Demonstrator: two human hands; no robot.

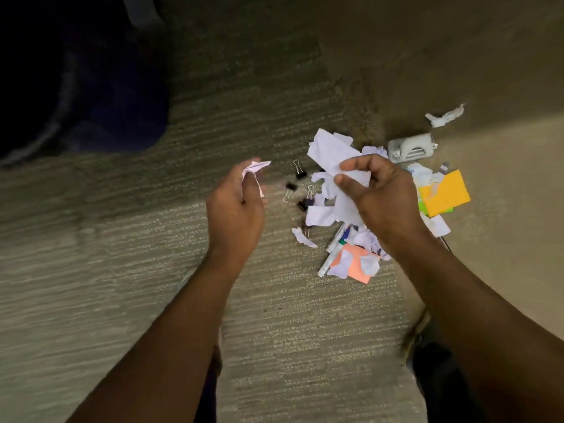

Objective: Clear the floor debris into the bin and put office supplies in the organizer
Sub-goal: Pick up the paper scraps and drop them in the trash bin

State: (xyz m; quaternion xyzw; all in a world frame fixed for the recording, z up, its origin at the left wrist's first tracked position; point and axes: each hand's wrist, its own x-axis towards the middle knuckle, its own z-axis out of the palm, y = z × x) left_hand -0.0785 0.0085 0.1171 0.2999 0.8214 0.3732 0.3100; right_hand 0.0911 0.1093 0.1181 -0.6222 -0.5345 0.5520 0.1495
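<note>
Paper scraps (329, 154) fill both hands: right hand (381, 196) grips a bunch, left hand (238, 206) clutches a crumpled piece (254, 167), above the floor pile (351, 239).

You see white paper scraps (331, 151), black binder clips (300, 174), an orange note (447, 192), and beige ribbed carpet (122, 239)

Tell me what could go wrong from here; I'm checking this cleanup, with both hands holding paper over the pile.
1. The right hand grips a bunch of torn white paper loosely; scraps could drop back on the carpet.
2. Binder clips and markers lie mixed among the scraps, so a quick grab might send supplies toward the dark bin.
3. The left hand holds a small crumpled scrap that could slip out.
</note>
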